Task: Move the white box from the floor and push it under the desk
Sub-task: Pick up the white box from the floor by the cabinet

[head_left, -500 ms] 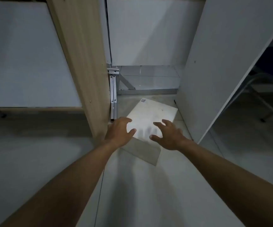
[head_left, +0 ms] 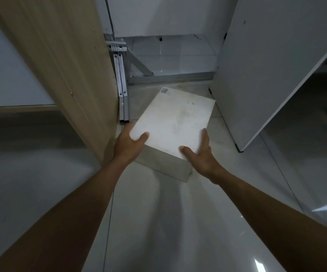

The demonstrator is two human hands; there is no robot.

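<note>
Both hands clasped on near corners of white box (head_left: 175,122): left hand (head_left: 128,143) at left corner, right hand (head_left: 200,154) along right edge. Lying on floor (head_left: 158,222), half between wooden panel (head_left: 60,61) and white panel (head_left: 266,65). Better to push evenly, straight, avoiding metal leg (head_left: 122,91)

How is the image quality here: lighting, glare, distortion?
Head view: dim overall; the white box top is the brightest area; glare streaks on the glossy floor at lower right; wide-angle bending tilts the wooden panel; forearm shadows fan across the tiles.
</note>
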